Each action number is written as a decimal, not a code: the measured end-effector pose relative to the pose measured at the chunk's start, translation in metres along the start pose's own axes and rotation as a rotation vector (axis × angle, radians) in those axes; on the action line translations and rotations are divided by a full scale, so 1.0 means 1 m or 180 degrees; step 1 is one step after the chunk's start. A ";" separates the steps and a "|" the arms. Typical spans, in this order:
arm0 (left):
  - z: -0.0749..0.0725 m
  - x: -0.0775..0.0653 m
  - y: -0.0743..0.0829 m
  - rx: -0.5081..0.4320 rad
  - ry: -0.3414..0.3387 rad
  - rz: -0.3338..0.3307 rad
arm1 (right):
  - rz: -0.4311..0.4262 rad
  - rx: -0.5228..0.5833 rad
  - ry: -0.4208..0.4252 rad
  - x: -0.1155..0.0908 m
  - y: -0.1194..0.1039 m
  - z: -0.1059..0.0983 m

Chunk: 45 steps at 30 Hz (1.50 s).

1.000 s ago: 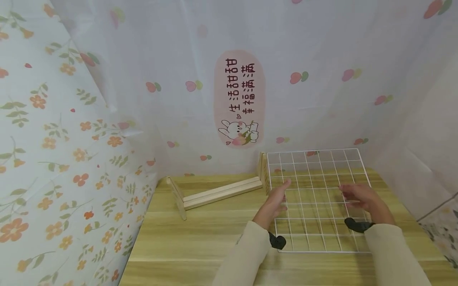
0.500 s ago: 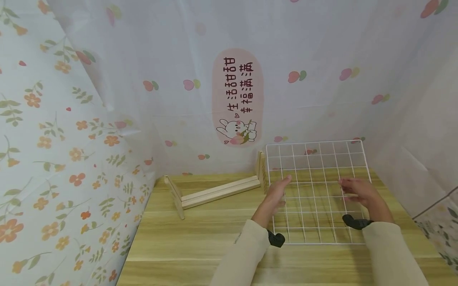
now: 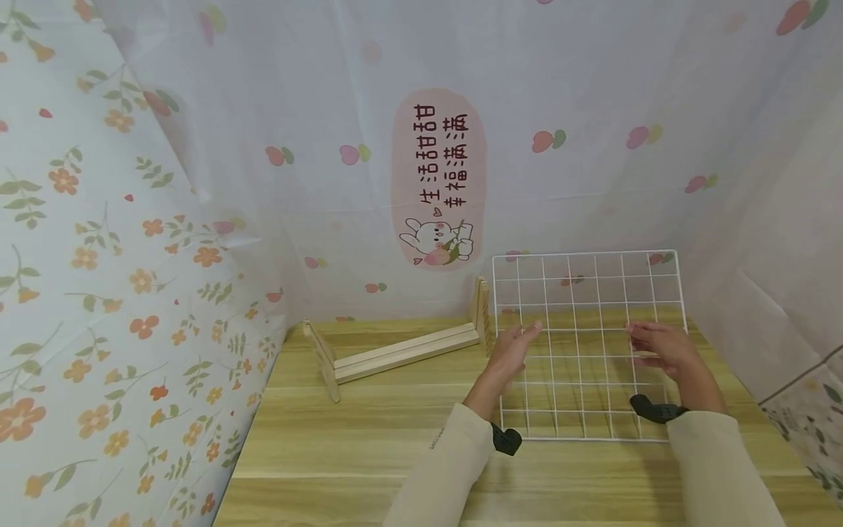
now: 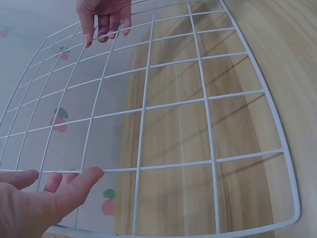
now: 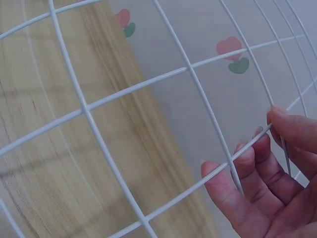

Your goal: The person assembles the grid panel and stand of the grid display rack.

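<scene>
A white wire grid panel (image 3: 579,356) is held tilted at the right of the table, its far part in front of the curtain. My left hand (image 3: 507,357) pinches it near its left side, thumb on the near face and fingers behind, as the left wrist view shows. Toward the right side, my right hand (image 3: 667,353) grips the wires; in the right wrist view its fingertips (image 5: 216,176) curl about a crosswire. Just left of the panel, a pale wooden stand (image 3: 408,354) sits on the table, two upright ends joined by bars.
The wood-grain table (image 3: 342,454) reaches back to a white curtain (image 3: 579,197) printed with hearts and a pink rabbit patch. A flowered sheet (image 3: 132,293) hangs along the left edge. Another pale sheet (image 3: 777,249) closes off the right.
The grid panel has risen in the head view, and both its far and near edges stand higher. Both hands keep hold of it, nearly in place. The wooden stand has stayed where it was.
</scene>
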<state>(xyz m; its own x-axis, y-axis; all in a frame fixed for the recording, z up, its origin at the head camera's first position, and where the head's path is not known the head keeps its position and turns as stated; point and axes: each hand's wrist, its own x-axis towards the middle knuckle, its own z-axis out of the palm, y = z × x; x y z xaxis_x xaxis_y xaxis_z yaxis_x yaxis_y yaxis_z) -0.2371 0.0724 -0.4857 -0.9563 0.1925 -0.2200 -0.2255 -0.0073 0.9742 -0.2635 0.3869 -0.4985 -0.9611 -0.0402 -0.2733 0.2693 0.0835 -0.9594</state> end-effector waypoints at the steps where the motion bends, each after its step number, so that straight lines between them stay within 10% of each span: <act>1: 0.000 0.000 0.001 0.0043 0.0015 0.0011 | -0.0026 0.0045 0.0000 0.000 -0.001 0.000; 29: -0.006 -0.001 0.019 0.0704 0.0323 0.0629 | -0.0612 0.0794 -0.0025 -0.004 -0.021 0.009; 45: -0.011 -0.005 0.027 0.0589 0.0386 0.0820 | -0.0745 0.0948 0.0122 -0.005 -0.031 0.018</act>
<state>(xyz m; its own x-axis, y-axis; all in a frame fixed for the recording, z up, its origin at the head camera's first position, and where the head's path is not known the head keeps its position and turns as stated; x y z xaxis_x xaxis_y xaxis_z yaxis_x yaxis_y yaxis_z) -0.2400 0.0608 -0.4588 -0.9952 0.0893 0.0412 0.0535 0.1399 0.9887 -0.2657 0.3667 -0.4681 -0.9988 0.0139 -0.0469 0.0427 -0.2167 -0.9753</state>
